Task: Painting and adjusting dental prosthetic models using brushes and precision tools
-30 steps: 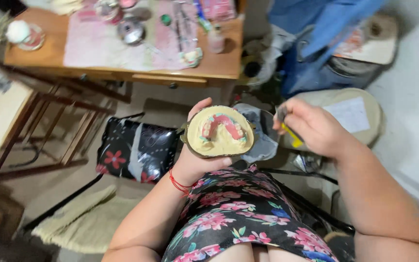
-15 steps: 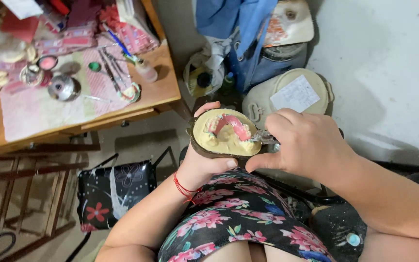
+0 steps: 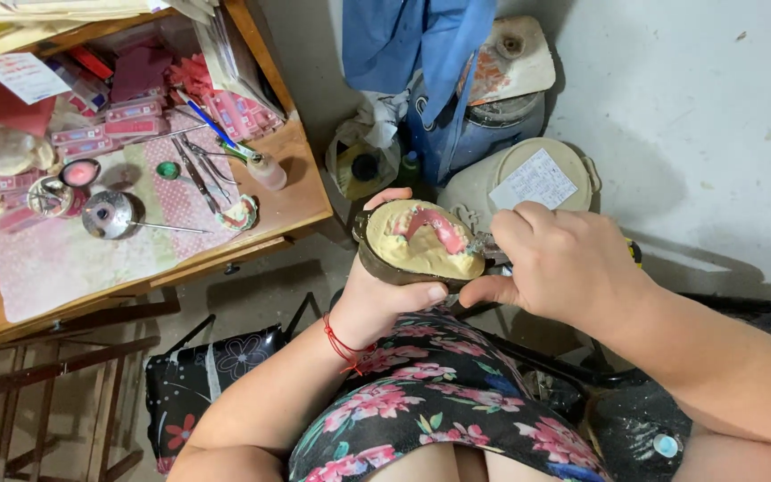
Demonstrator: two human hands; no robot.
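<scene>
The left hand (image 3: pixel 384 299) cups a plaster mould (image 3: pixel 421 243) — the right hand (image 3: pixel 557 261) pinches a metal tool (image 3: pixel 485 243) against its edge.

Dark metal flask (image 3: pixel 385 268) is looking dull and worn, its yellowish plaster (image 3: pixel 421 254) showing matt and rough, the pink wax (image 3: pixel 435 228) shining smooth. Wooden desk (image 3: pixel 301 192) is looking scuffed, with a pink patterned cloth mat (image 3: pixel 73 259). White wall (image 3: pixel 698 116) is showing chalky matt.

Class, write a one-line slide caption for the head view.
Left hand cups a round flask holding a pink denture mould; right hand works at its edge.
</scene>
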